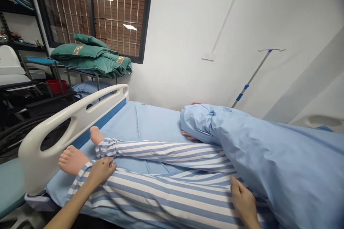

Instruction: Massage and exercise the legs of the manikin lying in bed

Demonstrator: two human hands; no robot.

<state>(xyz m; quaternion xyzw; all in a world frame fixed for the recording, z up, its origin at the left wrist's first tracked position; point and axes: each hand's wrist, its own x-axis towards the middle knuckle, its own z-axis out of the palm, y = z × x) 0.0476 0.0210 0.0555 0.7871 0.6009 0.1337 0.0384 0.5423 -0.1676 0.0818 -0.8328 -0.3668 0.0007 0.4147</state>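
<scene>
Currently, striped trousers (161, 193) lie lengthwise on the bed (153, 118)

Watching remotely through the head camera, I see the blue-and-white trousers on a figure's legs, with bare feet (73, 161) beside the white footboard (79, 121). My left hand (103, 171) rests on the near trouser leg just above the ankle, fingers curled in; I cannot tell whether they pinch the cloth. Well apart from it, my right hand (243, 198) is at the trousers' upper part, beside the edge of the blue quilt (255, 150), thumb close to the fingers; whether fabric is caught between them I cannot make out. Another hand (190, 136) shows partly from under the quilt. Beyond, a drip pole (254, 75) stands before the wall (182, 43).
</scene>
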